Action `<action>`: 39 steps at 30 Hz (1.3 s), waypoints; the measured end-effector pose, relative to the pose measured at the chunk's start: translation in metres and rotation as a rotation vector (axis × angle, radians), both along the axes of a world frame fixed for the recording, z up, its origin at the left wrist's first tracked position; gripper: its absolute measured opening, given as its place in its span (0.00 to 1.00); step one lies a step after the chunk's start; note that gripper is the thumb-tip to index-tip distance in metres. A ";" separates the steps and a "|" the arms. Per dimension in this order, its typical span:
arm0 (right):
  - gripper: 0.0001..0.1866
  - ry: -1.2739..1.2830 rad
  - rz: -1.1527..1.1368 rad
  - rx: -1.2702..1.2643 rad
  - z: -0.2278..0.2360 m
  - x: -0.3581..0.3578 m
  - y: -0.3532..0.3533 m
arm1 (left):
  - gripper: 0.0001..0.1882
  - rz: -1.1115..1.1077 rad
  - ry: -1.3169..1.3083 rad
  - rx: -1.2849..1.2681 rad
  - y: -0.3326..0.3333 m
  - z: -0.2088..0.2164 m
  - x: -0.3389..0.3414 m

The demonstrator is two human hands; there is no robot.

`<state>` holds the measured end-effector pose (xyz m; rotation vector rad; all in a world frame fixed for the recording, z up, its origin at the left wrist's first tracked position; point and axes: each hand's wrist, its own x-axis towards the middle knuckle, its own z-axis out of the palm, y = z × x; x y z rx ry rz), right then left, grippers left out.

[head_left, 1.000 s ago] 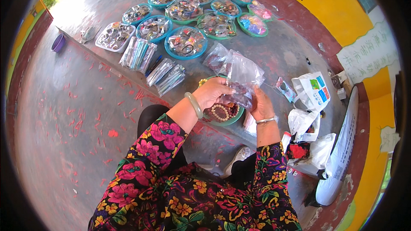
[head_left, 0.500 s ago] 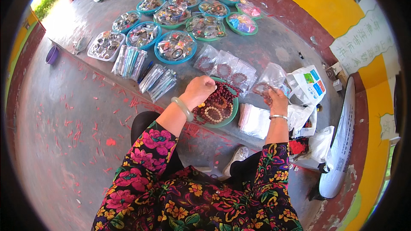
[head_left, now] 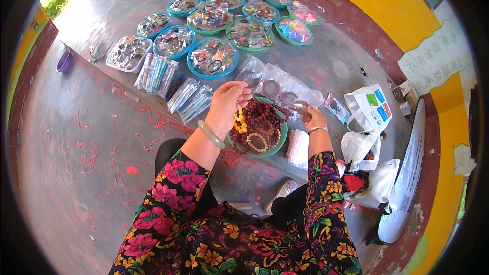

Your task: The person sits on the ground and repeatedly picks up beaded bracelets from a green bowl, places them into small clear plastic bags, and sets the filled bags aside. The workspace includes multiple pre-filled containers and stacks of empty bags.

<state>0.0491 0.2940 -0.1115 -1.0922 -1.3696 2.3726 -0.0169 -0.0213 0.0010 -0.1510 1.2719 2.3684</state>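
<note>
My left hand [head_left: 230, 104], a pale bangle on its wrist, hovers over the upper left of a green bowl [head_left: 279, 145]. Its fingers are pressed together; anything between them is hidden. Dark red bead strings [head_left: 264, 114], a yellow bead bracelet [head_left: 240, 121] and a pale bead bracelet [head_left: 256, 142] fill the bowl. To the bowl's right, my right hand [head_left: 314, 119] pinches a clear plastic bag [head_left: 310, 97] with a beaded bracelet inside. This bag lies against the right end of a row of bagged bracelets [head_left: 271, 87].
A stack of flat clear bags [head_left: 298, 148] lies below my right hand. White shopping bags [head_left: 368, 107] stand to the right. Several basins of small packaged goods [head_left: 213, 74] spread across the far floor, with bundles of wrapped pens [head_left: 189, 101] nearer. A purple bowl [head_left: 64, 62] sits far left.
My right hand has moved left and slightly up, bringing the bagged bracelet to the row of others. My left hand has shifted a little left and up, uncovering the yellow beads.
</note>
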 end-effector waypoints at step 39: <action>0.14 -0.991 0.978 1.678 -0.156 0.119 0.041 | 0.10 -0.167 0.080 -0.044 0.010 -0.001 0.007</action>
